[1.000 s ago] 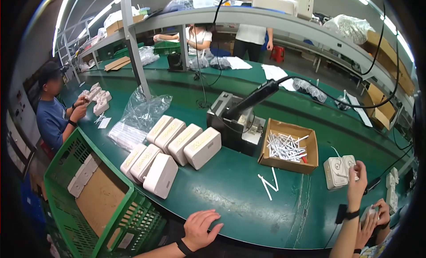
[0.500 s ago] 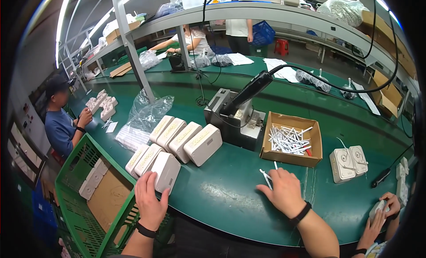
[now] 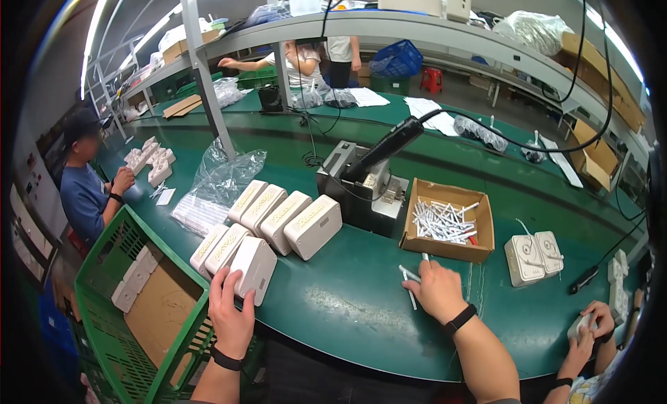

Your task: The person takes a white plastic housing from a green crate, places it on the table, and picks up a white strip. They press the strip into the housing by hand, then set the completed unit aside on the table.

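My left hand grips the near end of a white plastic housing, fingers along its left side and thumb at its front corner. This housing leans at the front of two close rows of similar white housings, whose top edges carry yellowish marks. To the right, my right hand is low over the green bench, its thumb and forefinger closed on a thin white stick. A second white stick lies just below it. Beyond the fingertips, the open cardboard box holds many such sticks.
A black machine with a black handheld tool stands behind. Two white units sit at right, near a co-worker's hands. A green crate is at my left, with another person beyond. Clear plastic bags lie behind the housings.
My right hand's fingers have drawn in around the white stick, which has turned. My left hand stays on the same housing. The whole view has shifted slightly.
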### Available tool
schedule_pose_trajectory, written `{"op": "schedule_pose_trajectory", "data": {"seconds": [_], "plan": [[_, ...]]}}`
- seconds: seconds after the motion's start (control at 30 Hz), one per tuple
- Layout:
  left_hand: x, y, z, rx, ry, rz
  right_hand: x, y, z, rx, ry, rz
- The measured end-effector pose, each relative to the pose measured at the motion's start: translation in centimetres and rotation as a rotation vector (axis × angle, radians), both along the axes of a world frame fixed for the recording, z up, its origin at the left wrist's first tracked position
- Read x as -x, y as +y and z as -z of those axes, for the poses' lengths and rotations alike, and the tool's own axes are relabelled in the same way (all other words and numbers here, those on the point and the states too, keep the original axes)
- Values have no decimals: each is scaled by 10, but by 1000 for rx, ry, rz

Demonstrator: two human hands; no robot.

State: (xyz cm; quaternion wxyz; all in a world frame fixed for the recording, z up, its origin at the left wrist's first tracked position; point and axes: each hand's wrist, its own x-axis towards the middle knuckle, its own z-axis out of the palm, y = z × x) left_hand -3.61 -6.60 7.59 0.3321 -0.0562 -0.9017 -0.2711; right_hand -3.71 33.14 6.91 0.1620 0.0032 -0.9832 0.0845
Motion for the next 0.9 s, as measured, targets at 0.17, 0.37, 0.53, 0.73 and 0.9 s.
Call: {"op": "schedule_pose_trajectory", "data": {"seconds": [0.17,0.37,0.53,0.73,0.9], "plan": [[-26,-2,-18,60,102,129,-9,4,13,61,-110,-25],[-44,28,-11,155,160,626,-12,4,10,127,-180,-42],[-48,61,10,326,25,1148,-12,23,10,311,-12,-149],[-45,48,48,397,29,1002,-13,43,0,836,-53,-71],[-54,90,34,35,-178,586,-23,56,10,958,-59,-27]]}}
